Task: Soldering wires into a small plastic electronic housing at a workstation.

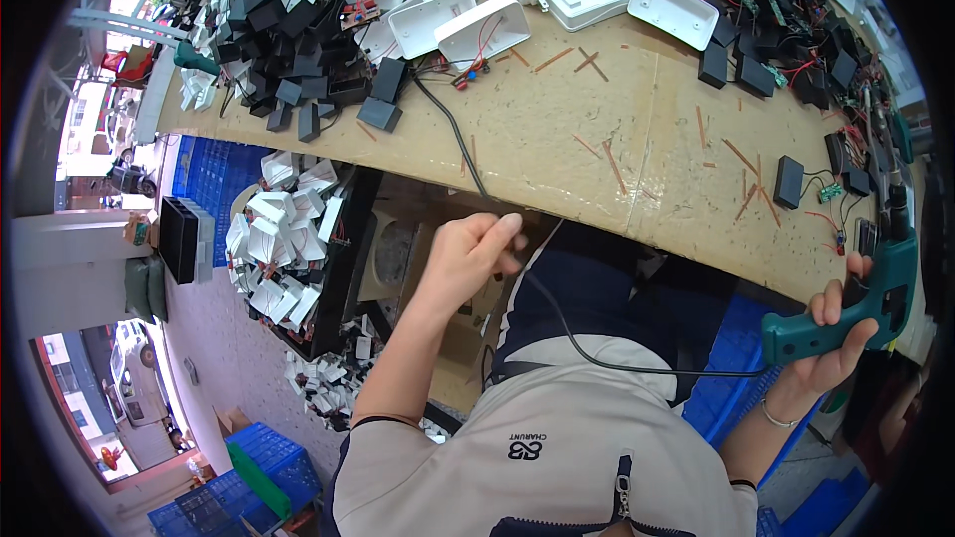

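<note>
A seated person in a pale short-sleeved shirt [617, 408] works with 2 bare hands at a tan tabletop [527, 129]. The left hand [474, 251] is near the table's front edge, its fingers closed on a black cable [597, 358]. On 1 side of this hand the cable runs up across the tabletop; on the other it droops over the person's lap and shirt to the butt of a green gun-shaped tool [796, 338]. That tool is at the far right, beside the table's edge, with its nozzle end pointing away from the person. The right hand [834, 336] grips its handle, fingers curled around it.

Thin brown strips [614, 169] lie scattered on the tabletop. A black box [788, 182] with wires sits on the right, near a small green circuit board [829, 193]. Along the back are a pile of black boxes [284, 65] at left, open white casings [484, 32] in the middle, and more black boxes tangled with red wires at right. Below the table, at left, a heap of white pieces [279, 229] fills a dark container.
</note>
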Motion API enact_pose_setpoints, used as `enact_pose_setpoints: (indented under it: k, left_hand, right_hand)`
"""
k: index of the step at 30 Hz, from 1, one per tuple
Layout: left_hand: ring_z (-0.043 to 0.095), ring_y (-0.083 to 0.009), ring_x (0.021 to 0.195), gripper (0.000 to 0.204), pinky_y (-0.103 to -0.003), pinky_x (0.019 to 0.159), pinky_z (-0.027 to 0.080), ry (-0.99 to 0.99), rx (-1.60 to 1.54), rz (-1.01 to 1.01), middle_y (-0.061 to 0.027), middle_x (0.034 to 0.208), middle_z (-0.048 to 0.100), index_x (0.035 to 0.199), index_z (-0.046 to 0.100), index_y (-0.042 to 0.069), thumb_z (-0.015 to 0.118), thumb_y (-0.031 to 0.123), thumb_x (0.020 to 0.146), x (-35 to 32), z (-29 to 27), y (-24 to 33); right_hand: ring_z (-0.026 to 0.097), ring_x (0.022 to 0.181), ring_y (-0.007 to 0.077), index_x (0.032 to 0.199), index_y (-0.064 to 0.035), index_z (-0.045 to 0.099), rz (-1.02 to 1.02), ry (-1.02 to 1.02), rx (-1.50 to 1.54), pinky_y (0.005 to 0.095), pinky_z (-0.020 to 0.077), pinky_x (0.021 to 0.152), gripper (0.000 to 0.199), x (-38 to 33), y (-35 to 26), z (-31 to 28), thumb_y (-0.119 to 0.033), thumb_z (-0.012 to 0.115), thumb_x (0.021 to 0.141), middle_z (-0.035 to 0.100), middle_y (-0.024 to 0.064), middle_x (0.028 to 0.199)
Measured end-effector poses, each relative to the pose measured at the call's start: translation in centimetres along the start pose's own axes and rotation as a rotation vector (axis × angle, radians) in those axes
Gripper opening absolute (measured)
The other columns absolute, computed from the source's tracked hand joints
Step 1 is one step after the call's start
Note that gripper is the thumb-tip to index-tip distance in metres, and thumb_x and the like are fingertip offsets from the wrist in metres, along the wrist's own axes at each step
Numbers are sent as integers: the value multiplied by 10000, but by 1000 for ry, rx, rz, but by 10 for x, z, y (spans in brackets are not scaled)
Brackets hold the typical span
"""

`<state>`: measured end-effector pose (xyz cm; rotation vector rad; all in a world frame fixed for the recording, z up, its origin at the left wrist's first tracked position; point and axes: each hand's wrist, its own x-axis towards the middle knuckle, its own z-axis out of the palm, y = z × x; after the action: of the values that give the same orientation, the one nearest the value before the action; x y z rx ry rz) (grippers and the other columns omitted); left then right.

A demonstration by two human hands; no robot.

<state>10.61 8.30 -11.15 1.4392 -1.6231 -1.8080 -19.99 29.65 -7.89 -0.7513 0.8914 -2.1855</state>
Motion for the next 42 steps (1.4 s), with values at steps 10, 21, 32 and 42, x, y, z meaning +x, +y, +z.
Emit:
enact_pose_setpoints:
  k: [10, 21, 32, 42]
  left_hand:
    - [538, -150, 553, 125, -250, 509, 412, 47, 701, 725, -85, 640, 567, 791, 592, -5, 584, 117, 765, 1, 5, 84]
    - [542, -171, 819, 252, -321, 678, 378, 362, 1247, 1683, -17, 784, 573, 921, 533, 100, 529, 54, 673, 190, 113, 171]
    - [560, -213, 699, 224, -314, 597, 439, 7, 1219, 1299, -89, 789, 564, 932, 532, 44, 537, 62, 709, 159, 109, 212]
    - [496, -147, 766, 347, -265, 642, 418, -290, 280, 706, -103, 877, 509, 1130, 361, 6, 486, 55, 810, 89, 151, 90]
  right_hand:
    - [397, 666, 98, 1269, -18, 257, -88, 60, 318, 194, 384, 601, 607, -8, -38, -39, -106, 600, 775, 378, 104, 1218]
    - [409, 610, 101, 1212, 35, 248, -28, 145, 161, 224, 394, 544, 606, -26, 3, -23, -224, 596, 788, 397, 118, 1133]
    - [437, 623, 109, 1228, 32, 242, -3, 184, 201, 223, 396, 555, 647, -24, 2, -34, -240, 612, 773, 419, 146, 1159]
    - [441, 621, 93, 1251, 33, 222, 26, 185, 250, 219, 402, 548, 690, -17, 11, -28, -273, 611, 771, 411, 148, 1185]
